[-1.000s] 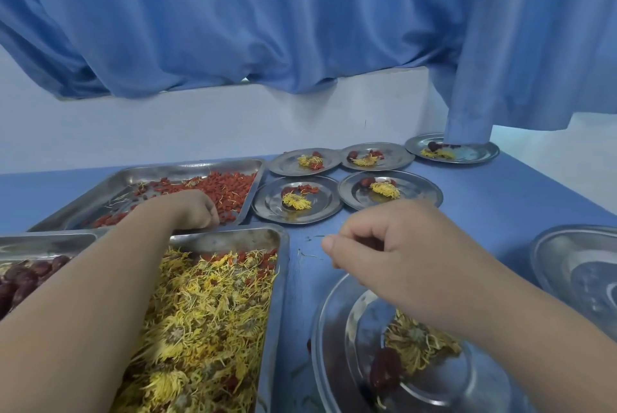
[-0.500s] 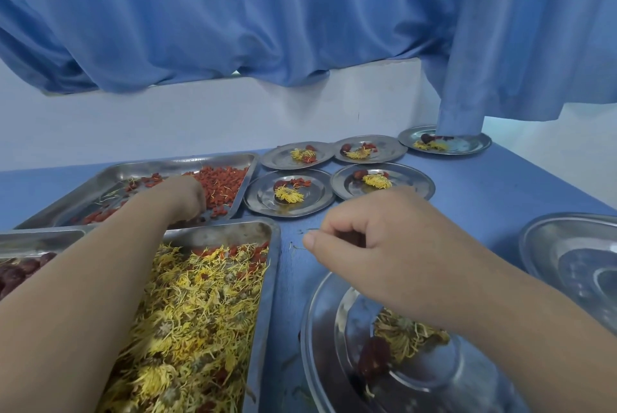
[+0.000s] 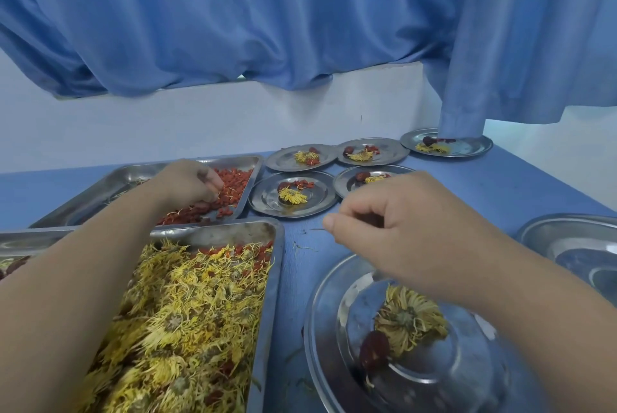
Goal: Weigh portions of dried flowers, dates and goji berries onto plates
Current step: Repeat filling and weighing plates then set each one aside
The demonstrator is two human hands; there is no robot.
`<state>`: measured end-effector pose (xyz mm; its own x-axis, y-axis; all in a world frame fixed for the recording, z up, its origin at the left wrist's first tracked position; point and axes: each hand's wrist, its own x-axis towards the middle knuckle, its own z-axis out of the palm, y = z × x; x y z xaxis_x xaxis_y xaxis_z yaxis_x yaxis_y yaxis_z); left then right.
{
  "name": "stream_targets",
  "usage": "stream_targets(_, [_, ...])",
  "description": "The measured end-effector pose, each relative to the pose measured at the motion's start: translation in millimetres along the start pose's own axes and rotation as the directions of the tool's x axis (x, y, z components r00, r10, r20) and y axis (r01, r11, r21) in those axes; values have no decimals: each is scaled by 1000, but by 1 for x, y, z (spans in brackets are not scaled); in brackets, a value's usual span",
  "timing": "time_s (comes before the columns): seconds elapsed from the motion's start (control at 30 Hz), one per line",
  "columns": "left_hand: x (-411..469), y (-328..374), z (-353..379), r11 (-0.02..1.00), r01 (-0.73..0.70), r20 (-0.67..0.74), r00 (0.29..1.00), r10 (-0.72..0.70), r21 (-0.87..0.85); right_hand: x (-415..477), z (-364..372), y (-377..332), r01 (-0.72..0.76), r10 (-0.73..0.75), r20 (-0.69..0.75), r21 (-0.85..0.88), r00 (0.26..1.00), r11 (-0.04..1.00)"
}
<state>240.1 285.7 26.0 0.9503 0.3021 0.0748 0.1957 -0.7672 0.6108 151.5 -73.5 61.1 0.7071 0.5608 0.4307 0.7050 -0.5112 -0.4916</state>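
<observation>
Blue table (image 3: 500, 185), blue curtain (image 3: 300, 12) | left hand (image 3: 187, 184) pinching goji berries (image 3: 233, 185) | right hand (image 3: 400, 225) curled, contents unclear

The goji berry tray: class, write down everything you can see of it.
The goji berry tray is a shiny rectangular metal pan with rounded corners, at the back left of the blue table. Red goji berries heap at its right end; its left is nearly bare. The left hand grips berries inside it. It sits close behind the flower tray.
</observation>
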Motion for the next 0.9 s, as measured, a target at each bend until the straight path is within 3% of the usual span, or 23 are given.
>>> stream_targets(0.3, [-65, 67, 18, 930, -81, 132, 982, 136, -359, -4, -45, 1, -59, 63, -140, 34, 988, 998])
stream_targets(0.43, [-107, 109, 34, 874, -146, 228, 934, 277, -464, -8, -60, 1, -79, 80, -162, 8, 984, 997])
stream_targets(0.6, [-150, 147, 54, 905, -250, 362, 854, 373, -343, -16, -81, -3, -97, 113, -206, 87, 972, 991])
stream_targets(0.73, [-170, 155, 62, 923, -287, 363, 856, 368, -257, -26, -99, -5, -85, 122, -262, 149, 957, 985])
stream_targets(0.9, [-190, 153, 62, 922, -311, 300, 879, 371, -230, -40, -110, -17, -117, 138, -210, 112, 968, 987])
